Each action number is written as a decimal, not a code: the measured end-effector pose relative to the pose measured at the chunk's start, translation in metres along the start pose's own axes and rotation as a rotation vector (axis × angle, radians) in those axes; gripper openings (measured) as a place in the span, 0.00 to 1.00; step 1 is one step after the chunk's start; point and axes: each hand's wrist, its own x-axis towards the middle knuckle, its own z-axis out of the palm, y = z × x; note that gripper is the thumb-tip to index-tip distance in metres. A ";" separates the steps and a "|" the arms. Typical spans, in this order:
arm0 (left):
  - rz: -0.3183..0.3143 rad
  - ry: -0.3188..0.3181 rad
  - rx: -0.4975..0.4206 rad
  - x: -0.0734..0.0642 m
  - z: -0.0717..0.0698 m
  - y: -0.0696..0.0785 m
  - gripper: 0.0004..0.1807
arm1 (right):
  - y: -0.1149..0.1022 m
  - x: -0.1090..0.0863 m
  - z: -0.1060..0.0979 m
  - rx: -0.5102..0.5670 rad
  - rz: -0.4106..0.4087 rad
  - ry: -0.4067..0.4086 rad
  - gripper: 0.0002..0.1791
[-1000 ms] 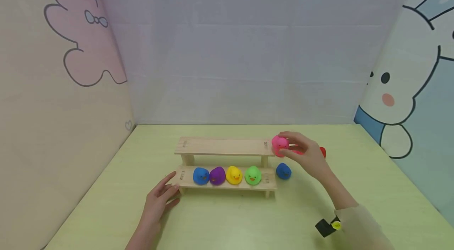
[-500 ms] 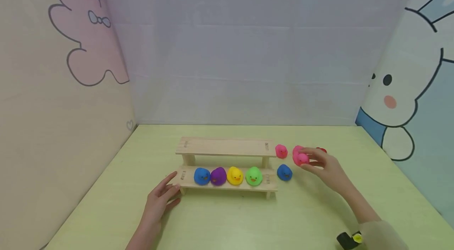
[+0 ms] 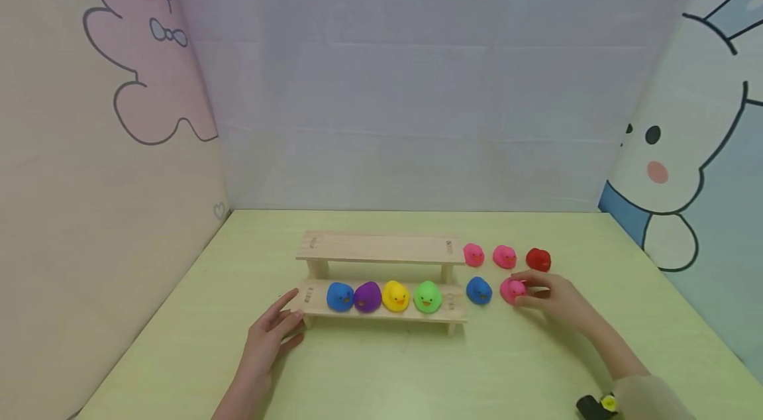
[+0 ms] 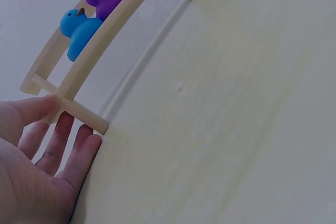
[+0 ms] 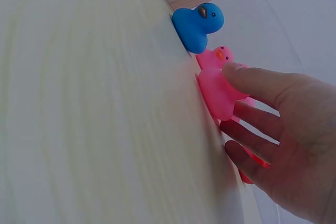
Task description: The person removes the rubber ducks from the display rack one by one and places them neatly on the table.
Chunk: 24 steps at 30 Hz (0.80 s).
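My right hand [image 3: 551,299] pinches a pink rubber duck [image 3: 512,290] between thumb and fingers, down at the table right of a blue duck [image 3: 479,291]. In the right wrist view, the thumb lies across the top of that pink duck [image 5: 216,95]. My left hand [image 3: 271,327] holds the left end of a two-step wooden shelf [image 3: 381,248]; the left wrist view has its thumb and fingers about the end leg [image 4: 86,115]. On the lower step sit a blue duck [image 3: 340,297], a purple duck [image 3: 367,297], a yellow duck [image 3: 396,297] and a green duck [image 3: 427,297].
Behind the right hand, two pink ducks, one near the shelf [image 3: 473,255] and one farther right [image 3: 504,257], stand in line with a red duck [image 3: 539,260]. Cloth walls printed with animals enclose the pale table [image 3: 369,373] at the back and sides.
My right hand has carried the pink duck from the shelf's upper right end rightward and toward me, down to the table. The left hand stays at the shelf's end.
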 end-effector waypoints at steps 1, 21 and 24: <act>0.000 -0.001 0.002 0.000 0.000 0.000 0.34 | 0.001 0.000 0.000 -0.002 0.001 0.001 0.23; -0.005 0.004 0.020 0.003 0.000 -0.002 0.33 | 0.000 -0.003 0.000 0.010 0.053 -0.031 0.26; -0.009 0.007 0.024 0.004 0.000 -0.001 0.33 | 0.001 -0.003 -0.001 0.011 0.050 -0.028 0.26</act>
